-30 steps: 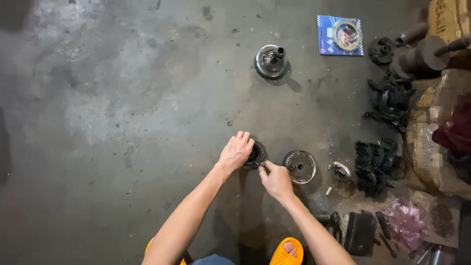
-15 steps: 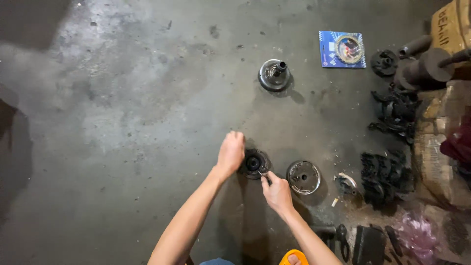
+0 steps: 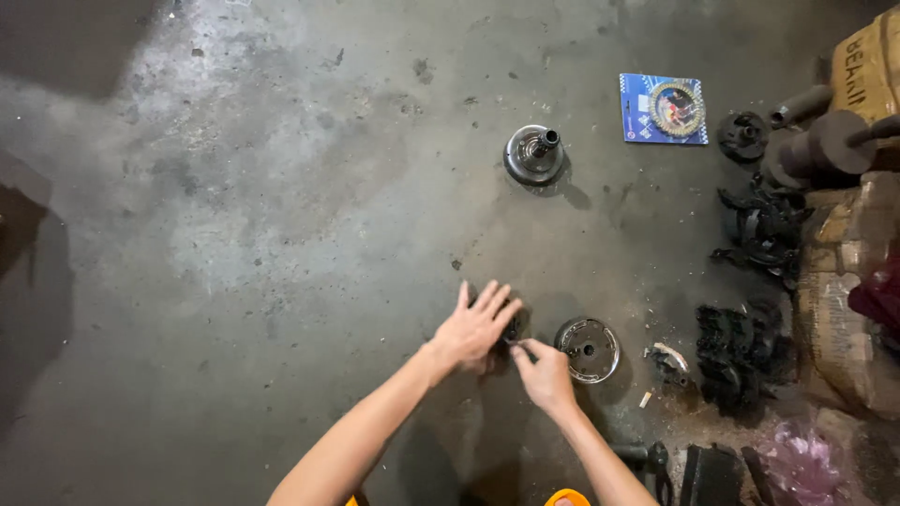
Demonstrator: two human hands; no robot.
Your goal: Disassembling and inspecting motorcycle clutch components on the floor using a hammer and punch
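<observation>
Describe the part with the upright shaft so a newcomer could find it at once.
On the stained concrete floor, look up from the left hand and right hand to the blue packet. Just left of it sits a round metal drum. Unlike the flat silver disc by the hands, it has a central shaft.

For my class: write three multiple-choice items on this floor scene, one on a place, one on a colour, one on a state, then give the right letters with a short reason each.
1. Where does the round metal disc lie?
A. Just right of the right hand
B. Left of the left hand
C. On the cardboard box

2. What colour is the flat packet holding a ring-shaped gear?
A. Red
B. Blue
C. Green

3. How does the metal hub with a shaft stand?
A. Shaft pointing up, apart from both hands
B. Held in the left hand
C. Inside the packet

Answers: 1 A, the disc lies on the floor beside that hand. 2 B, the card is blue. 3 A, it sits alone farther up the floor.
</observation>
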